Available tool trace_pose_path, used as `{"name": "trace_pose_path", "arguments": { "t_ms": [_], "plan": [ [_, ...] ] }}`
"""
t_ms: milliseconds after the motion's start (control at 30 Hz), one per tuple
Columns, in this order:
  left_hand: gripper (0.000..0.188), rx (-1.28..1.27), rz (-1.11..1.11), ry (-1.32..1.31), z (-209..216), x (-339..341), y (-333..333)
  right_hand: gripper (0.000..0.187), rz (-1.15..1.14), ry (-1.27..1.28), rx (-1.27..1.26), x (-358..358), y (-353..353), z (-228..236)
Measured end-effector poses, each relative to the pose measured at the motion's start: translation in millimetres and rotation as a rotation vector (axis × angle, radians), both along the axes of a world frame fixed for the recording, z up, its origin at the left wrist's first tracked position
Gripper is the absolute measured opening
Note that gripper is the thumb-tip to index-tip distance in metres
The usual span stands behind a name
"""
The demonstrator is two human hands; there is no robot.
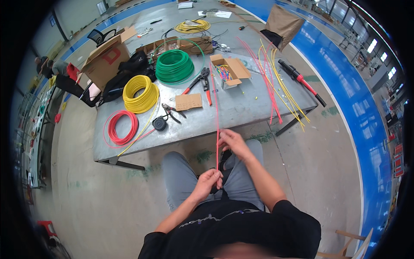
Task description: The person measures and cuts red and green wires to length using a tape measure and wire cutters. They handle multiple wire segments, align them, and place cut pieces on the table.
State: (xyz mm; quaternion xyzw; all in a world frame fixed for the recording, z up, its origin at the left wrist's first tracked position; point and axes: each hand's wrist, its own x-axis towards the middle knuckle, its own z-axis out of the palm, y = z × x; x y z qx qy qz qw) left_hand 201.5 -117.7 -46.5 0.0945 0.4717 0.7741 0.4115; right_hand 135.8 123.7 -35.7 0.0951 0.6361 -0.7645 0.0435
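A long red wire (217,151) runs from my lap up over the table's near edge and onto the tabletop. Low down, close to my body, my left hand (208,183) pinches its near end. Higher up, just short of the table edge, my right hand (233,143) has its curled fingers at the same wire. Cut lengths of red wire (270,86) and yellow wire (286,90) lie on the table to the right. Coils of red wire (122,127), yellow wire (140,94) and green wire (174,67) stand on the left.
On the metal table (181,134) are red-handled crimping pliers (202,82), wire strippers (173,113), a black tape measure (159,124), a cardboard piece (188,102), an open box of colourful small parts (225,74) and a long red-and-black tool (302,82). Other people (58,67) are far left.
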Motion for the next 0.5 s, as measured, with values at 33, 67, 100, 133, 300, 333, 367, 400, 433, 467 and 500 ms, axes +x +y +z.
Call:
{"name": "trace_pose_path", "arguments": {
  "t_ms": [33, 67, 100, 133, 300, 333, 367, 400, 433, 467, 500],
  "plan": [
    [0.024, -0.036, -0.016, 0.016, 0, 8, -7, 0.046, 0.032, 0.032, -0.163, 4, -19, 4],
    [0.022, -0.046, -0.016, 0.013, -1, 17, -16, 0.042, -0.031, 0.031, -0.203, 4, -36, 8],
    [0.022, -0.04, -0.022, 0.026, -2, 23, -23, 0.038, -0.075, 0.073, -0.267, 6, -53, 11],
    [0.022, -0.034, -0.026, 0.043, -4, 27, -31, 0.035, -0.091, 0.11, -0.281, 12, -68, 14],
    [0.024, -0.125, -0.012, 0.257, -8, 40, -56, 0.023, -0.195, 0.305, -0.214, 19, -96, 39],
    [0.024, -0.129, -0.012, 0.259, -7, 42, -59, 0.024, -0.188, 0.294, -0.162, 20, -90, 44],
    [0.024, -0.141, -0.013, 0.269, -6, 45, -63, 0.024, -0.233, 0.302, -0.125, 13, -85, 50],
    [0.024, -0.163, -0.02, 0.289, -3, 48, -65, 0.024, -0.268, 0.32, -0.093, 5, -76, 55],
    [0.024, -0.149, 0.001, 0.262, 0, 49, -67, 0.024, -0.303, 0.34, -0.061, -3, -69, 61],
    [0.024, -0.146, 0.021, 0.244, 3, 50, -69, 0.024, -0.321, 0.336, -0.071, -9, -63, 65],
    [0.024, -0.152, 0.055, 0.235, 7, 51, -71, 0.024, -0.335, 0.334, -0.082, -17, -58, 69]
  ]
}}
